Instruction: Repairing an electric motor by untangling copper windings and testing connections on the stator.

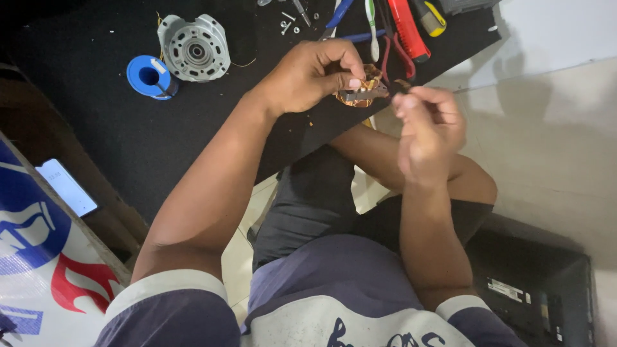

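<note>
Your left hand (308, 74) pinches the copper-wound stator (361, 88) over the mat (128, 128) edge; right hand (427, 125) fingertips pinched at its 3 o'clock, on what I cannot tell. Motor housing (194, 47) lies apart at 9 o'clock; winding work looks midway.

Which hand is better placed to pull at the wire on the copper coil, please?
Probably the right hand: its fingertips pinch beside the copper coil, while the left hand grips it.
</note>
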